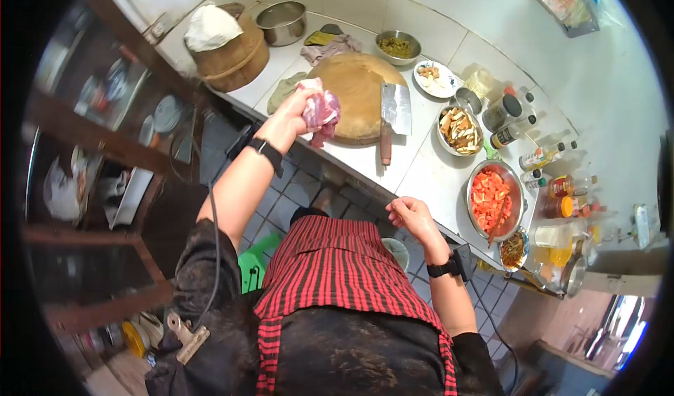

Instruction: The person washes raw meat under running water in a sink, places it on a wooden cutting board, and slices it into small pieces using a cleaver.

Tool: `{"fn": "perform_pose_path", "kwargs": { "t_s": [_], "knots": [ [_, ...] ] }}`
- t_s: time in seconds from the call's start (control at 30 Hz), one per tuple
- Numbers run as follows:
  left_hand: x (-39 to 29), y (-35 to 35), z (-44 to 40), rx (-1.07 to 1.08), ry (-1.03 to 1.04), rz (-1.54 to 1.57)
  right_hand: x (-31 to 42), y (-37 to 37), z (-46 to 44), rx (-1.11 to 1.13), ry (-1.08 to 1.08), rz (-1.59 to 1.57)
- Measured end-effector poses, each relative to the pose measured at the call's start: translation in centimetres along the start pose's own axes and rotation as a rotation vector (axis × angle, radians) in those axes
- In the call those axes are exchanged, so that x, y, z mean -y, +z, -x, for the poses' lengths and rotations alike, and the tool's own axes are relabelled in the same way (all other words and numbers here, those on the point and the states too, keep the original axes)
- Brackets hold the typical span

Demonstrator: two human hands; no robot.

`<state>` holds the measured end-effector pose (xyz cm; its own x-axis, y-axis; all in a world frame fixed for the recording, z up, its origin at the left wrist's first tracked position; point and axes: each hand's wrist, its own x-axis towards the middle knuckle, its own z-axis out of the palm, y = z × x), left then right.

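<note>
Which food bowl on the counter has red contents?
The metal bowl nearest the right hand, filled with chopped red pieces; the back bowl looks green inside, the middle bowl and small end bowl brownish.

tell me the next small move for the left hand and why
Probably lower the meat onto the round board, left of the cleaver: the left hand holds the meat by the board's left edge, and the cleaver's blade lies across its right side.
</note>
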<state>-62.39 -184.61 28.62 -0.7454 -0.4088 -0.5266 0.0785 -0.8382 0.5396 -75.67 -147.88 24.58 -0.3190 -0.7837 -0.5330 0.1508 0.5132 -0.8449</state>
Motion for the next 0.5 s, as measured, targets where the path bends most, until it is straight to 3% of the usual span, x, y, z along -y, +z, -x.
{"fn": "perform_pose_path", "kwargs": {
  "t_s": [0.07, 0.13, 0.17, 0.27, 0.3, 0.4, 0.5],
  "knots": [
    [-2.7, 0.5, -5.9, 0.033, -0.062, -0.067, 0.9, -0.7, -1.9, -0.093, 0.043, -0.035],
    [-5.8, 2.4, -10.3, 0.344, -0.338, -0.407, 1.1, -1.4, -4.3, -0.162, 0.073, -0.086],
    [-6.7, 3.0, -13.2, 0.363, -0.365, -0.422, 1.6, -1.6, -5.8, -0.208, 0.090, -0.123],
    [-6.5, 2.5, -21.7, 0.278, -0.189, -0.537, 3.4, -0.8, -9.5, -0.336, 0.155, -0.192],
    [-6.5, 2.3, -24.0, 0.104, -0.205, -0.748, 3.6, -0.7, -11.3, -0.369, 0.169, -0.208],
    [-6.5, 0.8, -27.3, 0.105, -0.128, -1.229, 1.7, 0.1, -15.7, -0.487, 0.132, -0.126],
    [-5.1, -4.7, -32.5, 0.071, -0.085, -1.174, 3.9, 0.9, -17.3, -0.622, 0.115, 0.034]
  ]
}}
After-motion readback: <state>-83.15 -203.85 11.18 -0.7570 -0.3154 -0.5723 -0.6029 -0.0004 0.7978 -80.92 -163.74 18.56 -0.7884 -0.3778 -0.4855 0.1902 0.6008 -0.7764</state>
